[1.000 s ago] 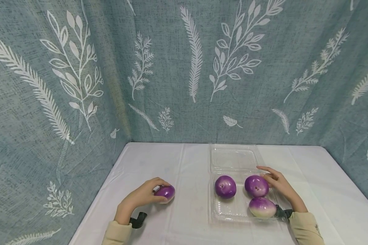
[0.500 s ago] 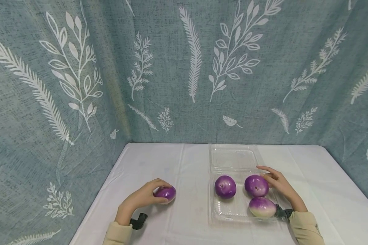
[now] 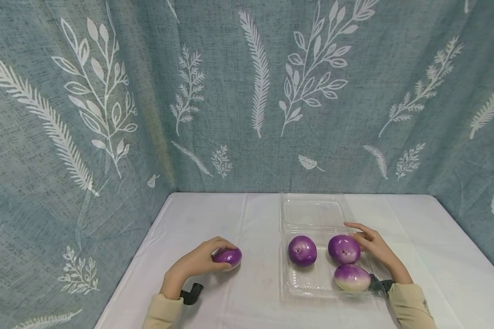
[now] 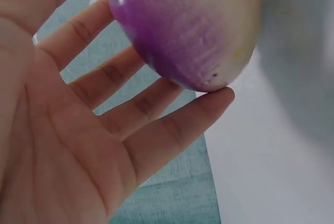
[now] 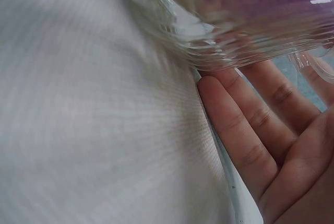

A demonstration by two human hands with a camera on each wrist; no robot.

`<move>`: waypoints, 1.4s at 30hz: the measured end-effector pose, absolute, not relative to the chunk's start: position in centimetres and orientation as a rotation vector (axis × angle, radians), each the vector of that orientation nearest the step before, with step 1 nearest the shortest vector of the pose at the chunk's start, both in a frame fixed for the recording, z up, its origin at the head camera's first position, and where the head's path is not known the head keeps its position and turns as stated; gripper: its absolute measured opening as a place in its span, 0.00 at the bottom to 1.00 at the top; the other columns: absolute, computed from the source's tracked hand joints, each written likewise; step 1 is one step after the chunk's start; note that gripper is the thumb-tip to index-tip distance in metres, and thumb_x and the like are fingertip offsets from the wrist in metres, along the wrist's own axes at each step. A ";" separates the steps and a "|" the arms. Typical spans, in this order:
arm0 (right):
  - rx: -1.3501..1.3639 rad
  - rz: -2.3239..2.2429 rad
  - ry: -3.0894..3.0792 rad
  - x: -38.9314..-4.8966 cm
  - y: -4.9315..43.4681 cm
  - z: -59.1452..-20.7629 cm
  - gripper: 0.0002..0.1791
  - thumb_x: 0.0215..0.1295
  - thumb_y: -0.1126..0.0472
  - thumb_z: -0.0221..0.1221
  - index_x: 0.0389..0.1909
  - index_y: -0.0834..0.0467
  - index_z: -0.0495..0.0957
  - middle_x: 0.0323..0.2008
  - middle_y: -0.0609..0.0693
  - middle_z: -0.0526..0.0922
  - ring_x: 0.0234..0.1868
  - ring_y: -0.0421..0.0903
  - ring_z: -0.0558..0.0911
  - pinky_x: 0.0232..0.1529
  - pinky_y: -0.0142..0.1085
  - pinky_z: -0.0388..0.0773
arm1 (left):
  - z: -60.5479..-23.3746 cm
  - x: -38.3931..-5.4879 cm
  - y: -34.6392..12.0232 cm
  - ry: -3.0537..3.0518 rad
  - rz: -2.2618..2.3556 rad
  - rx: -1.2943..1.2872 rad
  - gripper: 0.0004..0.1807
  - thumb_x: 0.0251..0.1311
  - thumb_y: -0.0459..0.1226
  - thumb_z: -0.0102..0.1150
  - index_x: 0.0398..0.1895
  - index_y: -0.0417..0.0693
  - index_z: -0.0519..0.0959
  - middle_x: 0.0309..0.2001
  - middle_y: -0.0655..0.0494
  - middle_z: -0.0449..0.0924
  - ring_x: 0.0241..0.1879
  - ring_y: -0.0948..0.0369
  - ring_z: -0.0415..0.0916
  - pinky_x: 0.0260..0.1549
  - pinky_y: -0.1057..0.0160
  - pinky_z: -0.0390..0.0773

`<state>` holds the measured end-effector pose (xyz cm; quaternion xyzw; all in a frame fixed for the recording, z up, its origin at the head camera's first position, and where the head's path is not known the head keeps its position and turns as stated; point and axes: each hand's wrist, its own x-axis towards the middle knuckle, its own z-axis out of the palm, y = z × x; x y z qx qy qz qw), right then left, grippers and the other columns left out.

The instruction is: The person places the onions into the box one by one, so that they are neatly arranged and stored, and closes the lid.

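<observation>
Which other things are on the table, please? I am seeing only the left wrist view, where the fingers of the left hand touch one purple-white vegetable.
Observer: In the head view, a clear plastic box holds three more purple-white vegetables.
Operator: Thank you. May I know if it is closed or open?
Observer: It is open; the lid lies on its far side.
Operator: And is there something close to it on the right?
Observer: Yes, the right hand is at its right edge.
</observation>
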<state>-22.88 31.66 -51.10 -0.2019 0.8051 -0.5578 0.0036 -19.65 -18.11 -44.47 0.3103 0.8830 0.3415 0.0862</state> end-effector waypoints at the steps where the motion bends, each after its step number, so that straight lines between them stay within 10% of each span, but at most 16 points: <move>1: -0.635 -1.749 2.522 -22.9 31.6 -51.1 0.22 0.71 0.65 0.46 0.61 0.71 0.61 0.34 0.34 0.82 0.36 0.34 0.81 0.31 0.34 0.82 | -44.4 -19.7 -18.0 2.630 1.022 0.921 0.23 0.52 0.44 0.66 0.52 0.47 0.76 0.50 0.53 0.74 0.51 0.53 0.72 0.48 0.56 0.76; 42: -0.663 -1.754 2.507 -23.0 31.6 -51.2 0.22 0.71 0.66 0.45 0.61 0.73 0.59 0.34 0.34 0.83 0.35 0.35 0.82 0.30 0.35 0.82 | -43.1 -20.5 -13.5 2.547 1.029 1.005 0.22 0.53 0.46 0.65 0.52 0.52 0.77 0.49 0.57 0.75 0.50 0.58 0.72 0.46 0.63 0.77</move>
